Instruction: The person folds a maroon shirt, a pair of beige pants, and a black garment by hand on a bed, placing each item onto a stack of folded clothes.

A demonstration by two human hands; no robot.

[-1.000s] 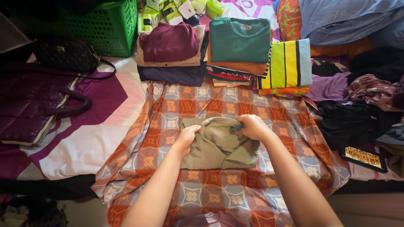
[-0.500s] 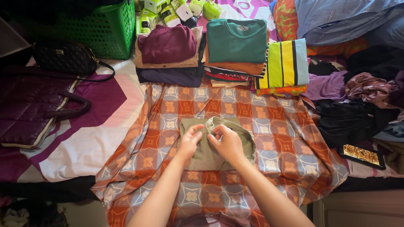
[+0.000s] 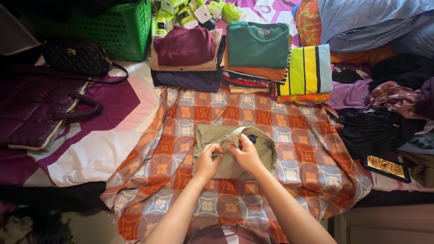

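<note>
A folded olive-green garment (image 3: 266, 151) lies in the middle of an orange, grey and blue patterned cloth (image 3: 312, 149) spread over the bed. My left hand (image 3: 207, 161) and my right hand (image 3: 245, 154) meet side by side over the garment's front half. Both pinch its fabric near the middle. A dark tag shows on the raised fold just behind my right thumb.
Behind the cloth stand folded stacks: a maroon sweater (image 3: 184, 45), a teal shirt (image 3: 257, 43), a yellow striped piece (image 3: 309, 68). A green basket (image 3: 115, 27) and dark handbags (image 3: 40, 104) lie left. Loose clothes (image 3: 375, 129) and a tablet (image 3: 385, 167) lie right.
My right hand came in from the garment's right edge to its middle, carrying fabric over. Both hands then slid slightly nearer me and closed together on the fold.
</note>
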